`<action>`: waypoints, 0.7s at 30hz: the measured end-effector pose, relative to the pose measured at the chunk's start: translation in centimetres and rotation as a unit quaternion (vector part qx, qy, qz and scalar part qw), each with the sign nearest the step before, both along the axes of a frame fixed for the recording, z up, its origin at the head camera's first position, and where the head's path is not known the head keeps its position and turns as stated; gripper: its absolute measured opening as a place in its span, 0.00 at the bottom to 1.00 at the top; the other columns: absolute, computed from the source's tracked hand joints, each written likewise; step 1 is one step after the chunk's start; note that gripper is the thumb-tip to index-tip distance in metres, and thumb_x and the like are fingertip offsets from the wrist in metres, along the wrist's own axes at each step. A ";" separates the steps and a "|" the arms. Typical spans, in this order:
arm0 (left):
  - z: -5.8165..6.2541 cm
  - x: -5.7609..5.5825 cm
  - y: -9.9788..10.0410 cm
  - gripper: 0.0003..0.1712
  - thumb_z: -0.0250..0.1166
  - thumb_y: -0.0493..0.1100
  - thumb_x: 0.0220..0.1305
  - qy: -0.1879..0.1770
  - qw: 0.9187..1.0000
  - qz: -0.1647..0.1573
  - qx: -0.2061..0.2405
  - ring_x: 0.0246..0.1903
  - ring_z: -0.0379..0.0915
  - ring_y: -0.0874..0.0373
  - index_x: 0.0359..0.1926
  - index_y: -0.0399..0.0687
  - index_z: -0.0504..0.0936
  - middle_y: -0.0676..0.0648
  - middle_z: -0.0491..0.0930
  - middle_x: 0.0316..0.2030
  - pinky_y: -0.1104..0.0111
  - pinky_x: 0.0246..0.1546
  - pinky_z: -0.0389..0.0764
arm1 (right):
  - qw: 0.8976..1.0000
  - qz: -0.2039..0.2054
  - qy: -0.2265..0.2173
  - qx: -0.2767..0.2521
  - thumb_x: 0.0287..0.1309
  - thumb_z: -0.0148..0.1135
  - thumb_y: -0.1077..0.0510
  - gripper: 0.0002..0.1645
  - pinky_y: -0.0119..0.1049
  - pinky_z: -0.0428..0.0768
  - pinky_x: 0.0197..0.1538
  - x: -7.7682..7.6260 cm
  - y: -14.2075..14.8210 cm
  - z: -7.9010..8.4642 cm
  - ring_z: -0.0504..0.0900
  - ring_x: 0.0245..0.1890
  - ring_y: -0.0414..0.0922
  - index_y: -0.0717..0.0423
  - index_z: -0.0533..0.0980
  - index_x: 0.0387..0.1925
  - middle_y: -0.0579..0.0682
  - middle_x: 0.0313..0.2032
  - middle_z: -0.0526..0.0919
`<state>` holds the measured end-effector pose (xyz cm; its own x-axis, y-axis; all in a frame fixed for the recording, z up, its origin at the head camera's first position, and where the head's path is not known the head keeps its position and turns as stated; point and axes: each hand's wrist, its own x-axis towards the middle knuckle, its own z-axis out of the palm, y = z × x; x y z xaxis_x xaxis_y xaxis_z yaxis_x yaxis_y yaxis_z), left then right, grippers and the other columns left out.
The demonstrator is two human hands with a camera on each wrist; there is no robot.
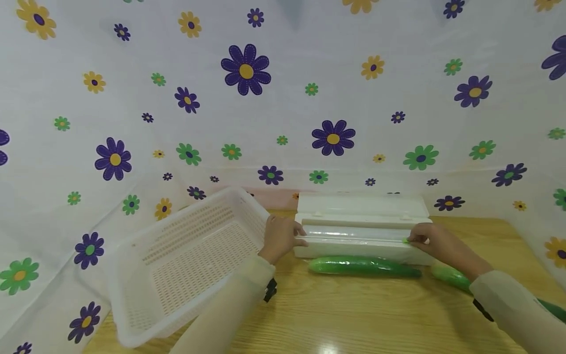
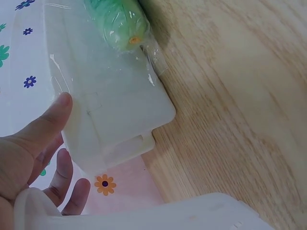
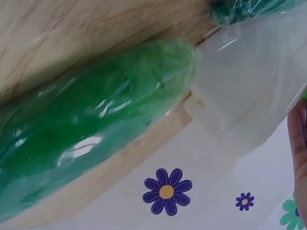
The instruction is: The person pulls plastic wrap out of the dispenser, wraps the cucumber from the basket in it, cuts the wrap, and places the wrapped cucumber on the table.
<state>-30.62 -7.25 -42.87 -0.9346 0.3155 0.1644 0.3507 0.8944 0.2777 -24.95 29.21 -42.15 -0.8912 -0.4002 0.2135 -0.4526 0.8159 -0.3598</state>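
Note:
A white cling film dispenser (image 1: 358, 250) lies lengthwise with its lid (image 1: 362, 204) raised and a film roll (image 1: 353, 232) inside. My left hand (image 1: 281, 238) grips its left end; in the left wrist view the thumb (image 2: 60, 110) lies along the box edge. Near the right end, my right hand (image 1: 435, 241) pinches a small green slide cutter (image 1: 405, 240) on the front edge. Directly in front of the box lies a film-wrapped cucumber (image 1: 362, 266). Another wrapped cucumber (image 3: 105, 120) is to the right, partly hidden under my right forearm in the head view.
A white perforated plastic basket (image 1: 194, 314) sits at the left, its rim beside my left hand. Behind everything hangs a flower-printed white sheet (image 1: 283, 108). The wooden table (image 1: 353, 314) extends in front of the dispenser.

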 end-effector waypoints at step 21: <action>0.1 0.1 -0.2 0.15 0.73 0.55 0.42 -0.004 1.000 -0.007 0.004 0.34 0.78 0.59 0.31 0.55 0.87 0.54 0.85 0.29 0.52 0.65 0.59 | 0.996 0.002 0.094 0.013 0.40 0.71 0.69 0.12 0.35 0.81 0.31 0.8 5.2 -0.9 0.77 0.27 0.30 0.51 0.80 0.24 0.43 0.27 0.83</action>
